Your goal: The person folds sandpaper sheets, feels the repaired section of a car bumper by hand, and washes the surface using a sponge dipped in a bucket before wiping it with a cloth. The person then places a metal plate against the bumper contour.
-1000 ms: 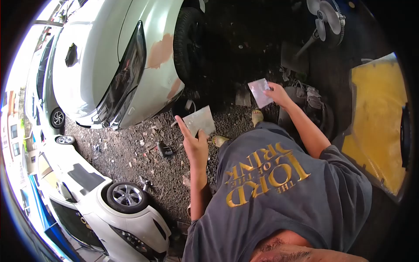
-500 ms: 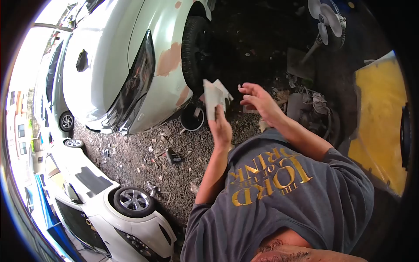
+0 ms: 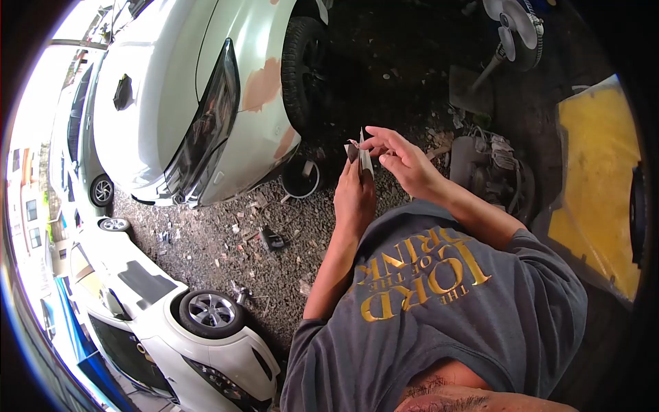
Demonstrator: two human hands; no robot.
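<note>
My left hand (image 3: 355, 202) is closed around thin, flat, pale plates (image 3: 365, 159), held upright and seen nearly edge-on. A small pinkish smear (image 3: 353, 143) shows near their top; I cannot make out exactly what it is. Close on the right side of the plates is my right hand (image 3: 408, 165), its index finger stretched out and other fingers curved at the plates' edge. Nothing plainly sits in its grip. Ahead stands a white car (image 3: 257, 41) with pinkish filler patches (image 3: 262, 86) on its fender, beside the front tyre (image 3: 302, 72).
On the gravel lie a round dark bucket (image 3: 301, 180) and a black object (image 3: 272, 239), among scattered scraps. A pedestal fan (image 3: 511, 31), a dusty machine (image 3: 484, 175) and a yellow panel (image 3: 597, 185) are to the right. Another white car (image 3: 154, 302) is parked at the left.
The plates have turned from broad side toward me to nearly edge-on and moved slightly right. My right hand has come left, so both hands now meet at the plates.
</note>
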